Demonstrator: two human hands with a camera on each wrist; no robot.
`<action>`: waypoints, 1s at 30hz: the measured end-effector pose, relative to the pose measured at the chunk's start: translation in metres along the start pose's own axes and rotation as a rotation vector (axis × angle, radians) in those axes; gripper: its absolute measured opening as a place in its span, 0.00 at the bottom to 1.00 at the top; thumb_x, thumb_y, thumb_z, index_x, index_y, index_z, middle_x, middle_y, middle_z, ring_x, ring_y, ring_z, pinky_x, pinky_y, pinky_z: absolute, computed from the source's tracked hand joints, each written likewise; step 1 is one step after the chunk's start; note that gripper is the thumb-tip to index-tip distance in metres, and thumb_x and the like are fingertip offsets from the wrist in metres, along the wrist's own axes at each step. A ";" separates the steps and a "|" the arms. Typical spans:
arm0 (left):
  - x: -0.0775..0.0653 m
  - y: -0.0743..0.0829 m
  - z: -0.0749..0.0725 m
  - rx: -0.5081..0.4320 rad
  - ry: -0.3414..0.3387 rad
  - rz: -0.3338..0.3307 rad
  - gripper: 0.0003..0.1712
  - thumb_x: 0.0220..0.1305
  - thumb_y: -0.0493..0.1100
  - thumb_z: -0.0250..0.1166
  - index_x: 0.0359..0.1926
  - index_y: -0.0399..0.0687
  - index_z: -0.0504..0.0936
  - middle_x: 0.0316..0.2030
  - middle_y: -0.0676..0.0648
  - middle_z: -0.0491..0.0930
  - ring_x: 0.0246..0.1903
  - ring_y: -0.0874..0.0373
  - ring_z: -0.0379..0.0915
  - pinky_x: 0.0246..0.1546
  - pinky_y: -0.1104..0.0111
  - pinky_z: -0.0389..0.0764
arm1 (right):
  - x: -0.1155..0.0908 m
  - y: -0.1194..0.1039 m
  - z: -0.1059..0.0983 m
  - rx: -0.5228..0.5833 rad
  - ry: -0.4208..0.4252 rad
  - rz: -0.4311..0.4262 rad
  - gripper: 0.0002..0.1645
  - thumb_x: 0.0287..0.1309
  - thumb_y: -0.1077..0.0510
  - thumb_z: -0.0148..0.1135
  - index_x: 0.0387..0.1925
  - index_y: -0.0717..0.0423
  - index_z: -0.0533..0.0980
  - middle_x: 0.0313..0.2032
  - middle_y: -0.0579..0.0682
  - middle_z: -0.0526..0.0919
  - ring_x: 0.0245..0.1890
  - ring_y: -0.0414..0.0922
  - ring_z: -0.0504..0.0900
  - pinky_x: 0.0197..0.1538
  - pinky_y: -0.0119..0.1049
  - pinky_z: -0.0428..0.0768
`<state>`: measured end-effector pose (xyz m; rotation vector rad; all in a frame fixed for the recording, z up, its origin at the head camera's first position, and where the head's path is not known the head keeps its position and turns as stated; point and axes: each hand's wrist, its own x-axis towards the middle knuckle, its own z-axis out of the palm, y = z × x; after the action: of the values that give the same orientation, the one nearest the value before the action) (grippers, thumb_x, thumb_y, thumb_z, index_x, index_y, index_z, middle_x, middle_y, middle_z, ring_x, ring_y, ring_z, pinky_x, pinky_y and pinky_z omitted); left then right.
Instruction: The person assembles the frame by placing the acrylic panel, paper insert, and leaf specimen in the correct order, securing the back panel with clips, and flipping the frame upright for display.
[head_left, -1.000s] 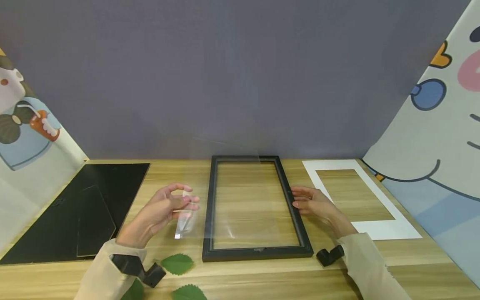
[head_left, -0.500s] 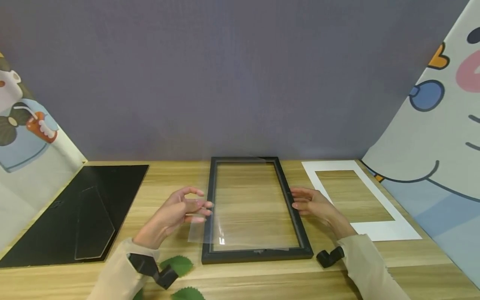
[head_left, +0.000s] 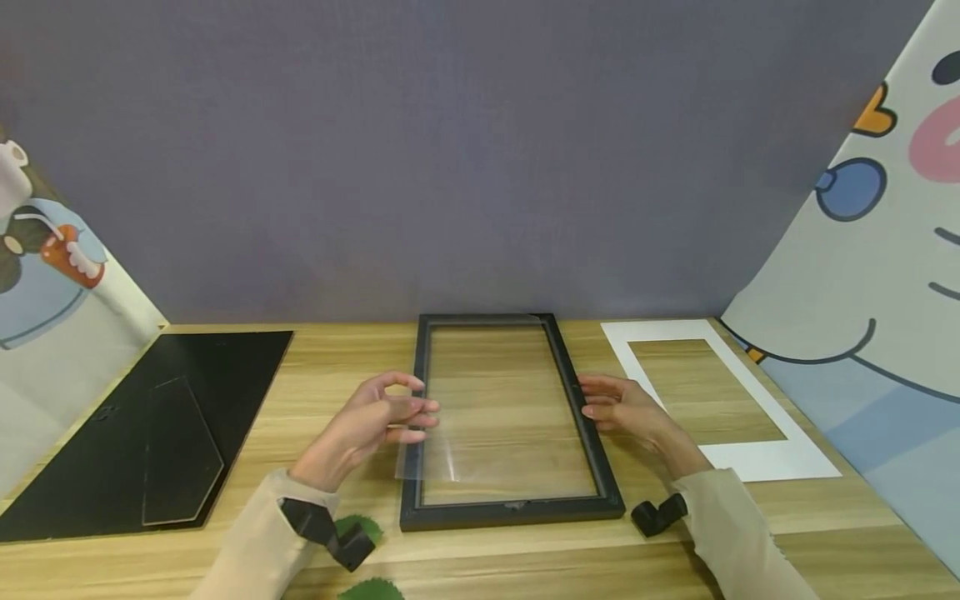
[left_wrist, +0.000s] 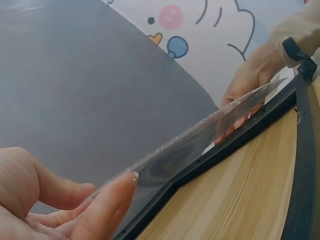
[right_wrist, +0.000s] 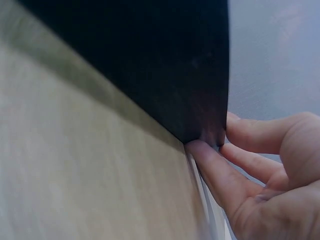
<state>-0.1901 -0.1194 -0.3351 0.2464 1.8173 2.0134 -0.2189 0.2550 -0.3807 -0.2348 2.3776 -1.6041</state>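
Over the black picture frame (head_left: 510, 515), my left hand (head_left: 367, 421) pinches the left edge of a clear plastic sheet (head_left: 450, 460) between thumb and fingers. The left wrist view shows this sheet (left_wrist: 192, 142) slanting, raised at the near edge above the frame's side bar. Most of its area overlaps the frame's opening, and its lower left corner juts past the left bar. My right hand (head_left: 626, 412) holds the frame's right bar. In the right wrist view its thumb and fingertips press on the edge of the dark bar (right_wrist: 165, 65).
A black backing board (head_left: 82, 475) with a stand flap lies at the left. The white mat (head_left: 776, 460) lies at the right. Green leaves (head_left: 372, 591) are near the front edge, one partly hidden by the left wrist's camera mount (head_left: 330, 529). A grey panel (head_left: 480, 167) rises behind.
My left hand has moved right with the clear sheet, bringing the sheet over and lower onto the frame's area. The right hand has stayed at the frame's right bar.
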 end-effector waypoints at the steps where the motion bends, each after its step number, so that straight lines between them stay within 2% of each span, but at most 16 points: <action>1: 0.001 0.000 0.001 0.000 0.002 -0.001 0.17 0.69 0.30 0.50 0.56 0.31 0.60 0.35 0.49 0.83 0.33 0.61 0.83 0.35 0.71 0.84 | 0.000 0.000 0.000 0.002 0.001 0.002 0.37 0.60 0.63 0.60 0.68 0.68 0.57 0.65 0.72 0.61 0.63 0.65 0.67 0.48 0.45 0.82; 9: 0.007 -0.004 0.003 0.023 -0.001 -0.004 0.16 0.69 0.30 0.51 0.55 0.33 0.62 0.35 0.49 0.84 0.32 0.62 0.83 0.34 0.72 0.84 | 0.000 0.001 0.000 -0.002 -0.003 -0.002 0.38 0.60 0.63 0.60 0.68 0.68 0.57 0.65 0.73 0.60 0.63 0.66 0.66 0.49 0.45 0.82; 15: 0.013 -0.008 0.006 0.023 0.010 -0.015 0.17 0.69 0.30 0.50 0.56 0.30 0.61 0.34 0.49 0.84 0.31 0.62 0.83 0.31 0.73 0.83 | -0.001 -0.001 0.000 0.003 -0.009 -0.002 0.37 0.61 0.63 0.59 0.68 0.68 0.57 0.66 0.72 0.60 0.63 0.66 0.65 0.49 0.45 0.81; 30: 0.013 -0.012 0.015 0.045 0.042 -0.042 0.19 0.69 0.30 0.50 0.58 0.29 0.58 0.37 0.44 0.83 0.32 0.61 0.82 0.33 0.70 0.84 | 0.000 -0.002 0.000 -0.004 0.000 -0.003 0.37 0.61 0.63 0.59 0.68 0.68 0.57 0.65 0.72 0.60 0.63 0.66 0.65 0.48 0.44 0.82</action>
<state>-0.1933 -0.0993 -0.3462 0.1795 1.8795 1.9647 -0.2184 0.2542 -0.3793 -0.2393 2.3821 -1.6013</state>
